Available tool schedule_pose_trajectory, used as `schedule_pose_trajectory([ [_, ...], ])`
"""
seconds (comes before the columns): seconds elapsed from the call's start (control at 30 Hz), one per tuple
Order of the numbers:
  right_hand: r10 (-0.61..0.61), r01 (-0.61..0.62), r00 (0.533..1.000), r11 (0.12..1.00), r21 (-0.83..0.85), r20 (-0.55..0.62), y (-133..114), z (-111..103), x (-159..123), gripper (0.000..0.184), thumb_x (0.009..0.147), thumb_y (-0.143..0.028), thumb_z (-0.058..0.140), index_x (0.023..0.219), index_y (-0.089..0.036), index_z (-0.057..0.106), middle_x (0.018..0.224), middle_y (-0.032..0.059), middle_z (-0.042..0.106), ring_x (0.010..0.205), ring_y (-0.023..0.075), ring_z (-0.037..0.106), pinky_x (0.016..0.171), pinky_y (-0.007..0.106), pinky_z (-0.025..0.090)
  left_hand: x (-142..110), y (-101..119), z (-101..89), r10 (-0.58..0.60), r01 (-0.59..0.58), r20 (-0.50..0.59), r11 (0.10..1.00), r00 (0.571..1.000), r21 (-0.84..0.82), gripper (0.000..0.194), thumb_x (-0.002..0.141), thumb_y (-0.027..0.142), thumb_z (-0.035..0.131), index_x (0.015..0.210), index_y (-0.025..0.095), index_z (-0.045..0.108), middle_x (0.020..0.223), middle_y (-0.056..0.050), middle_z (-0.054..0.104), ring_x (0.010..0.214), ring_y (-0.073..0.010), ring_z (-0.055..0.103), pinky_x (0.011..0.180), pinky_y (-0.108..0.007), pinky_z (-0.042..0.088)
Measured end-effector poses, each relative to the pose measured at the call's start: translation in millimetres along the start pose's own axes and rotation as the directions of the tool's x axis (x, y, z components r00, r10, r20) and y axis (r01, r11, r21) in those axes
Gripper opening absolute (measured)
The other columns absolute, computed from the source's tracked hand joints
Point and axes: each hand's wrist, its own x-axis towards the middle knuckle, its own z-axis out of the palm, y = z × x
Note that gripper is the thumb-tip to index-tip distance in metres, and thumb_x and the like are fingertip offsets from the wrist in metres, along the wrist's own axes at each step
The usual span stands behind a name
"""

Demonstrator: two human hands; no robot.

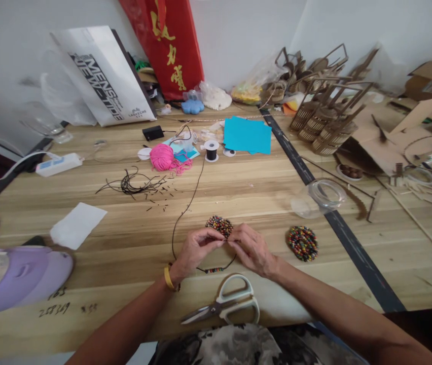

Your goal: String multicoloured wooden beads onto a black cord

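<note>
Both my hands meet over the table with thumbs and fingertips pinched together. My left hand [196, 248], with a yellow band at the wrist, pinches a thin black cord [189, 205]. My right hand [252, 248] pinches at the same cord, fingertips almost touching the left ones; any bead between them is too small to make out. Below the hands, the cord hangs in a loop carrying several small coloured beads [214, 270]. Just behind my fingertips lies a pile of multicoloured beads [219, 224], partly hidden. The cord leads back to a white spool of black cord [211, 151].
Scissors [235, 304] lie close in front of me. A coiled beaded piece [302, 243] is right of my hand. Cut black cords [130, 183], pink yarn [162, 157] and blue sheets [247, 135] lie behind. A purple device [29, 279] stands left, bamboo baskets [324, 121] back right.
</note>
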Motion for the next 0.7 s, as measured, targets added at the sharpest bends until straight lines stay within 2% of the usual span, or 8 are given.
schedule_pose_trajectory([
  [0.7,-0.003,0.003,1.000,1.000,-0.001,-0.002,-0.4,0.1,0.3,0.009,0.090,-0.013,0.050,0.096,-0.018,0.054,0.085,0.0071,0.060,0.080,0.0176,0.055,0.070,0.031,0.050,-0.3,0.3,0.3,0.014,-0.014,0.013,1.000,1.000,0.003,0.017,0.071,0.028,0.073,0.077,0.012,0.070,0.079,-0.007,0.070,0.075,-0.0163,0.063,0.073,-0.027,0.050],
])
